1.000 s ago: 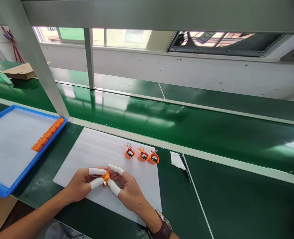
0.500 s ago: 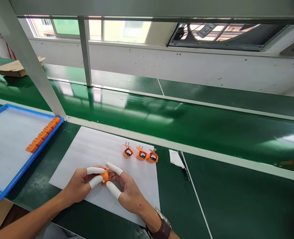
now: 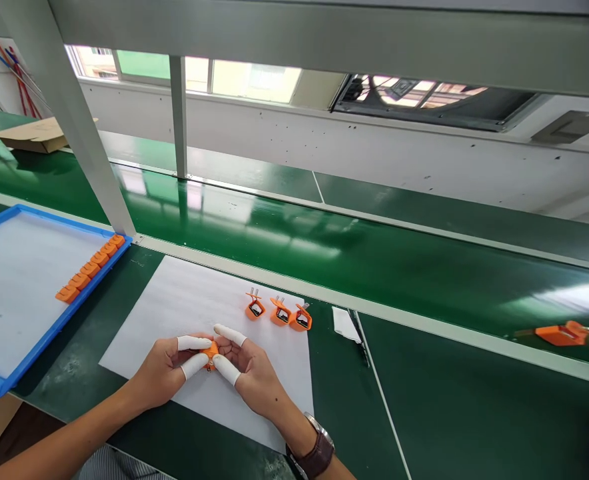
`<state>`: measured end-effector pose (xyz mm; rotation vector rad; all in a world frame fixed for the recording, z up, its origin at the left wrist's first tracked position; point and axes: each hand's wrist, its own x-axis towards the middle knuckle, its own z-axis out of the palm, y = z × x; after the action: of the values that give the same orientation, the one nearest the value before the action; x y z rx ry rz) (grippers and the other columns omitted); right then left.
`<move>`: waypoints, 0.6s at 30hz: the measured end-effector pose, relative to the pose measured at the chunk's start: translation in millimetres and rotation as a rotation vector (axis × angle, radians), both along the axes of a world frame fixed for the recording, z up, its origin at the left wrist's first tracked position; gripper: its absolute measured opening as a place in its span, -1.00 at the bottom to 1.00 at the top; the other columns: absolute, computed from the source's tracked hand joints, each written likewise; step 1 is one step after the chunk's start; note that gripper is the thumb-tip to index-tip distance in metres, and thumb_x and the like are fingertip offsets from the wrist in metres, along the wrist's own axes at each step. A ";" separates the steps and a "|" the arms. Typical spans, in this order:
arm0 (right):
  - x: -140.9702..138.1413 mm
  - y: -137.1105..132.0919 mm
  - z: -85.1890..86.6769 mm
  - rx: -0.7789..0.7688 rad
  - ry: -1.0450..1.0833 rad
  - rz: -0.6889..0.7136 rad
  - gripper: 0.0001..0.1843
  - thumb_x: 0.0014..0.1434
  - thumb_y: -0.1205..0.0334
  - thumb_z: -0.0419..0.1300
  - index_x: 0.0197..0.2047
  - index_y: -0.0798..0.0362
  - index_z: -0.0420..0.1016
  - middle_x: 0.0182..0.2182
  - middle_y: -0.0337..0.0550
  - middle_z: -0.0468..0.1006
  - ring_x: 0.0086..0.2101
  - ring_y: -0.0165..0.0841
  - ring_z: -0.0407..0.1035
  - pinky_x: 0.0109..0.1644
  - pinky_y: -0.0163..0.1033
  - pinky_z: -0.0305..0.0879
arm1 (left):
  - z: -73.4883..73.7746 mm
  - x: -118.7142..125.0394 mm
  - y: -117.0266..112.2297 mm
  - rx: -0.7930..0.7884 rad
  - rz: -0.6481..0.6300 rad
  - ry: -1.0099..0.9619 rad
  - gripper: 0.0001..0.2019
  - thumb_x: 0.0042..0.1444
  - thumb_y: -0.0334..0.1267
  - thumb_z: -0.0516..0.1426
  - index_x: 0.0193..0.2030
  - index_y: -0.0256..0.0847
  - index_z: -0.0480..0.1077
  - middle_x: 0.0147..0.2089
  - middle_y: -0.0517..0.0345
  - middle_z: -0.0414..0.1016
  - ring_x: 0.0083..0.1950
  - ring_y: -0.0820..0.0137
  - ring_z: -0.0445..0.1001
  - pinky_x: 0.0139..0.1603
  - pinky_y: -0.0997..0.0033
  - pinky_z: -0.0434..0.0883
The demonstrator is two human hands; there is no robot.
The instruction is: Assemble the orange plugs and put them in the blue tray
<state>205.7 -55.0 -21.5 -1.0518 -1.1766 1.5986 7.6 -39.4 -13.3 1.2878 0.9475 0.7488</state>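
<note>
My left hand (image 3: pixel 163 370) and my right hand (image 3: pixel 248 373) meet over a white foam sheet (image 3: pixel 174 313), and both pinch one small orange plastic part (image 3: pixel 210 352) between fingers in white finger cots. Most of the part is hidden by the fingertips. Three more orange parts with metal prongs (image 3: pixel 277 313) stand in a row at the sheet's far edge, beyond my hands.
A blue tray (image 3: pixel 4 383) at the left holds a row of orange parts (image 3: pixel 90 268) along its right rim. A green conveyor belt (image 3: pixel 324 247) runs behind the sheet, carrying an orange piece (image 3: pixel 562 333) at the far right. A white paper scrap (image 3: pixel 343 324) and a grey frame post (image 3: pixel 82 120) are nearby.
My hands stay on the orange part with little movement. The orange piece on the belt has travelled leftward from the right edge into fuller view.
</note>
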 end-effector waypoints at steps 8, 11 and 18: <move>0.9 3.3 -0.5 -0.023 0.044 -0.010 -0.41 0.08 -0.05 0.40 0.14 -0.04 0.43 -0.05 -0.07 0.61 -0.06 -0.16 0.53 0.13 0.13 0.45 | 1.2 -1.9 1.4 -0.044 0.014 -0.075 -0.72 0.18 -0.21 0.25 0.03 -0.15 0.53 0.21 0.03 0.52 0.20 0.13 0.51 0.25 0.11 0.47; 2.9 3.9 0.3 -0.033 0.030 -0.021 -0.45 0.11 -0.06 0.37 0.11 -0.03 0.45 -0.01 -0.05 0.61 -0.03 -0.14 0.52 0.16 0.13 0.44 | 2.1 -1.1 3.3 -0.065 0.018 -0.089 -0.70 0.17 -0.20 0.26 0.03 -0.17 0.53 0.21 0.01 0.51 0.21 0.11 0.50 0.27 0.08 0.46; 1.4 1.1 -4.3 0.022 -0.013 0.025 -0.34 0.08 -0.02 0.41 0.19 -0.01 0.38 -0.03 -0.04 0.58 -0.12 -0.22 0.53 0.12 0.09 0.47 | 0.6 -1.5 1.5 -0.033 0.022 -0.092 -0.75 0.16 -0.23 0.26 -0.01 -0.16 0.56 0.20 0.02 0.53 0.18 0.12 0.52 0.23 0.12 0.49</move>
<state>207.0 -53.9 -25.8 -1.0388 -1.2181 1.5964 6.1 -37.9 -12.7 1.2061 0.8968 0.7998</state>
